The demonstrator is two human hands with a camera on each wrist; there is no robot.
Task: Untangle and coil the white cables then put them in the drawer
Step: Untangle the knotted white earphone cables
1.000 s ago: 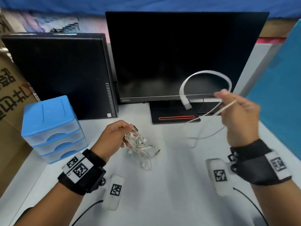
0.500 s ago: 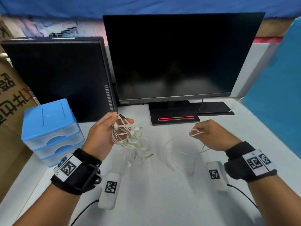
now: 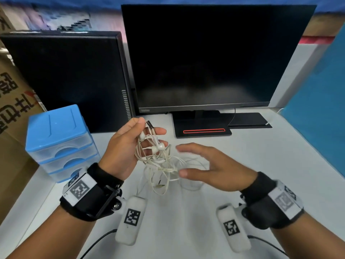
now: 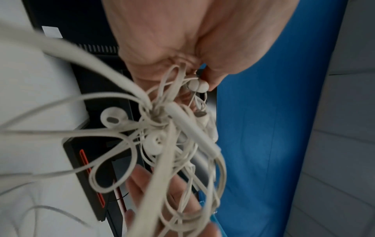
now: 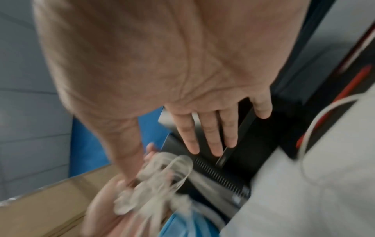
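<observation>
I see a white table. On it stand a blue drawer unit at the left, a black PC behind it, and a monitor on its stand. 1 loose white cable lies near the middle.

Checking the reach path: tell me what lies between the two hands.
In the head view, only the tangled white earphone cables, held by the left hand; the right hand is open beside them.

Monitor, PC tower, cardboard box.
</observation>
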